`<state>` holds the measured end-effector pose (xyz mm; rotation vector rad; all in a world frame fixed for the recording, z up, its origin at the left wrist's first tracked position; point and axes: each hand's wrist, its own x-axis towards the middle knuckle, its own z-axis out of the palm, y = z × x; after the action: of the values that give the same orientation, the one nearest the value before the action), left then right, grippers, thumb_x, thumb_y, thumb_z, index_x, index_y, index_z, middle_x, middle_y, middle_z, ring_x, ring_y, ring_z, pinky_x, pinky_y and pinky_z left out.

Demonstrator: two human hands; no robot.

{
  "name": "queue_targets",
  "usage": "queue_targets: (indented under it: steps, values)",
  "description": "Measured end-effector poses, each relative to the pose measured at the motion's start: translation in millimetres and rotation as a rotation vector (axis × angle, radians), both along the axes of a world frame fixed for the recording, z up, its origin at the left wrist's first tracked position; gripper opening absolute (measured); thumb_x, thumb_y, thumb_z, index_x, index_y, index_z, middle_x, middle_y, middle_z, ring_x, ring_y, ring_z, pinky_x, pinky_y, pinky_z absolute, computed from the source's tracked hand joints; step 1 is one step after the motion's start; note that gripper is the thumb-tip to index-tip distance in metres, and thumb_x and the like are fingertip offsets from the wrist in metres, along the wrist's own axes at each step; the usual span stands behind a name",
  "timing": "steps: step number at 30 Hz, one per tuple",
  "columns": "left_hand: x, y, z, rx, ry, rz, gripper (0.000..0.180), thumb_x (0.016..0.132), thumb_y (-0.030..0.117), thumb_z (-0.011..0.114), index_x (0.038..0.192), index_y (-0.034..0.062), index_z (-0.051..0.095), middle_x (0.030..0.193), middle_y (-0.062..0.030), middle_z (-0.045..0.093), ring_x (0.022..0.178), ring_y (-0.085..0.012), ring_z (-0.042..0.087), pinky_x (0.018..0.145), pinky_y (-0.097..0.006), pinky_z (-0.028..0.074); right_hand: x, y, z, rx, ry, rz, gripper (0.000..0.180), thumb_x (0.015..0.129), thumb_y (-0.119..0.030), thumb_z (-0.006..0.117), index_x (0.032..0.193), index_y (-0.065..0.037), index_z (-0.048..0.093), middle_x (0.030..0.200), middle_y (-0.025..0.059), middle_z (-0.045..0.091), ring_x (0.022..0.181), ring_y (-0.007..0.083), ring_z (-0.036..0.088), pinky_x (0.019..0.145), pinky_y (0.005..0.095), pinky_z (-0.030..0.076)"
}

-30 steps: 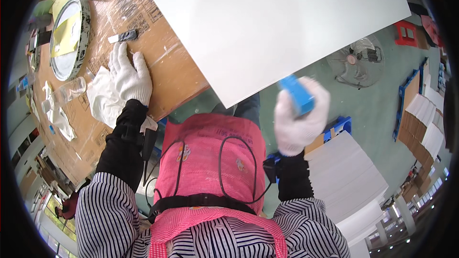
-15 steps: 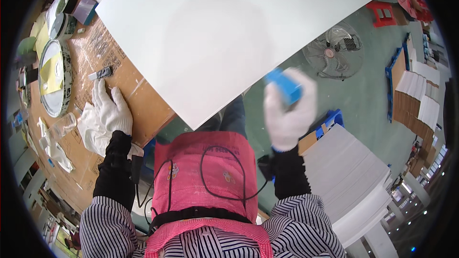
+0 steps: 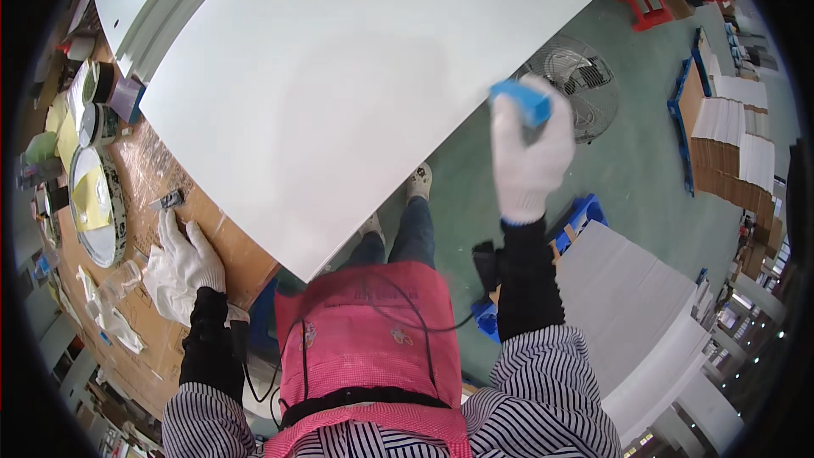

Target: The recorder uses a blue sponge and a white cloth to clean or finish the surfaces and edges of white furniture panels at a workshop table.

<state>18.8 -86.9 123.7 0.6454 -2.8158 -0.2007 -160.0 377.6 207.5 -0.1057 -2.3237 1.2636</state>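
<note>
Gripping a blue rectangular block [image 3: 521, 103] between thumb and fingers in the white-gloved right hand [image 3: 534, 157], right at the long edge of a large white panel [image 3: 365, 110]; too blurred to tell touching from just apart. To the left of that grip, spreading out the panel's broad face. To the right of it, standing low on the green floor [image 3: 649, 195], a caged fan [image 3: 585, 85]; nearer the body, a stack of pale sheets [image 3: 623, 305]. Well left of the block, resting the white-gloved left hand [image 3: 191, 261] on a crumpled white cloth [image 3: 165, 295], with fingers slightly parted and apparently clasping nothing, just short of a small dark piece [image 3: 172, 198] on the cardboard-covered table [image 3: 242, 259]. Probably rubbing along the panel's edge; for another stroke, calling for steady, even pressure and a square-held block.
</note>
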Motion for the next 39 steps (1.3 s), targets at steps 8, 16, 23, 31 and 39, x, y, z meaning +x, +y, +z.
queue_targets:
  steps: [8, 16, 23, 31, 39]
  values:
    - [4, 0, 9, 0.023, -0.065, 0.02, 0.052, 0.108, 0.026, 0.047, 0.152, -0.0013, 0.043, 0.157, -0.023, 0.045, 0.145, -0.0406, 0.042, 0.122, -0.048, 0.029, -44, 36, -8, 0.183, 0.028, 0.097, 0.035, 0.083, -0.012, 0.083, 0.113, -0.004, 0.068, 0.103, 0.0119, 0.07, 0.093, 0.0285, 0.07, 0.086, 0.0373, 0.055]
    - [-5, 7, 13, -0.049, -0.153, 0.007, 0.053, 0.11, 0.029, 0.041, 0.156, 0.0013, 0.039, 0.16, -0.0199, 0.042, 0.146, -0.0387, 0.041, 0.122, -0.047, 0.03, -97, 91, 0, -0.065, -0.009, -0.008, 0.034, 0.087, -0.011, 0.08, 0.116, 0.001, 0.067, 0.102, 0.0105, 0.072, 0.09, 0.0187, 0.07, 0.081, 0.032, 0.056]
    - [-17, 29, 46, -0.288, -0.367, 0.086, 0.055, 0.108, 0.037, 0.037, 0.156, 0.0097, 0.042, 0.156, -0.0135, 0.05, 0.131, -0.0401, 0.052, 0.109, -0.052, 0.041, -97, 101, -2, 0.195, 0.038, 0.258, 0.035, 0.082, -0.012, 0.083, 0.112, -0.004, 0.068, 0.103, 0.0131, 0.071, 0.096, 0.0304, 0.071, 0.085, 0.0382, 0.056]
    - [-54, 65, 62, -0.298, -0.68, 0.271, 0.058, 0.106, 0.035, 0.042, 0.158, 0.0093, 0.039, 0.161, -0.0146, 0.045, 0.141, -0.0391, 0.045, 0.117, -0.049, 0.035, -228, 214, 1, -0.123, 0.035, -0.194, 0.035, 0.09, -0.017, 0.08, 0.116, 0.001, 0.069, 0.101, 0.0086, 0.073, 0.085, 0.0164, 0.07, 0.08, 0.0301, 0.056]
    - [-40, 120, 13, -0.276, -0.365, 0.519, 0.058, 0.106, 0.036, 0.043, 0.158, 0.0091, 0.039, 0.161, -0.0151, 0.044, 0.142, -0.0392, 0.044, 0.118, -0.049, 0.034, -195, 180, 2, 0.089, -0.013, 0.177, 0.032, 0.086, -0.012, 0.081, 0.114, -0.003, 0.068, 0.105, 0.0118, 0.071, 0.094, 0.0226, 0.071, 0.084, 0.0326, 0.056]
